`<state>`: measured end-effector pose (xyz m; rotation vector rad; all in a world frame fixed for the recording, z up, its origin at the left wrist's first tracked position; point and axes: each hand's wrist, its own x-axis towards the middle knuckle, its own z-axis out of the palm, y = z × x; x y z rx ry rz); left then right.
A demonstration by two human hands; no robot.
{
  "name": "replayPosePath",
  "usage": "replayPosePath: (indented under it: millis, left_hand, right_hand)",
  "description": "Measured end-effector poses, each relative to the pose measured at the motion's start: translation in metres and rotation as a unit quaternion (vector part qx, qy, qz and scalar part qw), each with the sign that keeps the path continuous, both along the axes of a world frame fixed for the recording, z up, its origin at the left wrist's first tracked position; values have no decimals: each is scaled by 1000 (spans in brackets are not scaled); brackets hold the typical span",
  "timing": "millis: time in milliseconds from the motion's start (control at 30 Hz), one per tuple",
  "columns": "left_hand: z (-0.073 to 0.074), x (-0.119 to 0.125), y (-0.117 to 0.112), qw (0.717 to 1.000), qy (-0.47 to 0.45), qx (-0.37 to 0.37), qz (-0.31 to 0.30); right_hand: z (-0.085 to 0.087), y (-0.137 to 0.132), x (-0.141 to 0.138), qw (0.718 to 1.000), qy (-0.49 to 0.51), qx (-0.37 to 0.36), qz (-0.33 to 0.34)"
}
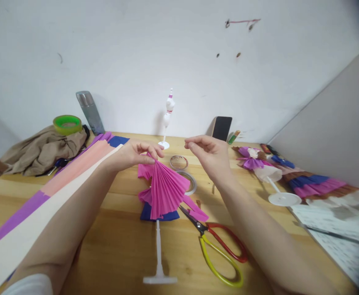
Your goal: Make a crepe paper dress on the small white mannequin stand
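My left hand [139, 153] is closed in a pinch on the gathered top of a pink pleated paper fan [168, 190]. Its folds spread downward over pieces of pink and blue paper [147, 213]. Below the fan, a white stand [158, 250] lies on the table, its upper part hidden by the paper. Raised to the right, my right hand [208, 153] has thumb and fingertips pressed together; whatever they hold, if anything, is too small to see. Scissors [202, 229] with red and yellow handles lie partly open beside the fan, near a pink paper strip [197, 211].
Tape rolls [193, 182] lie behind the fan. A white mannequin [168, 112] stands by the wall, with a phone [221, 128] to its right. Long paper sheets [74, 172], cloth [45, 149] and a flask [90, 112] are left; paper-dressed figures [321, 184] and a pen [333, 234] are right.
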<state>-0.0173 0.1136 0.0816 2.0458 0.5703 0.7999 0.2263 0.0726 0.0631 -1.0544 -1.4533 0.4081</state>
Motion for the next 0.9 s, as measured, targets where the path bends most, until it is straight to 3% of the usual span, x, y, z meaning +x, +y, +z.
replayPosePath:
  millis: [200,367,500,633,767,900]
  left_hand:
    - [2,0,1,999,24,-18,15]
    - [-6,7,1,987,-41,-146,47]
    - [-16,20,-4,935,-187,-295,64]
    - [-21,34,-10,899,-251,-359,25]
    - [-25,42,-15,823,-351,-446,30]
    - [-25,46,-19,795,-378,-472,51]
  right_hand:
    - [-1,-2,-3,1000,2,-19,16]
    - [-2,-3,-9,998,25,-48,40]
    - [-5,1,-12,992,69,-78,78]
    - [-7,4,-15,987,78,-79,118]
    - [-6,1,-20,988,58,-79,120]
    - [-9,-1,-23,987,41,-92,123]
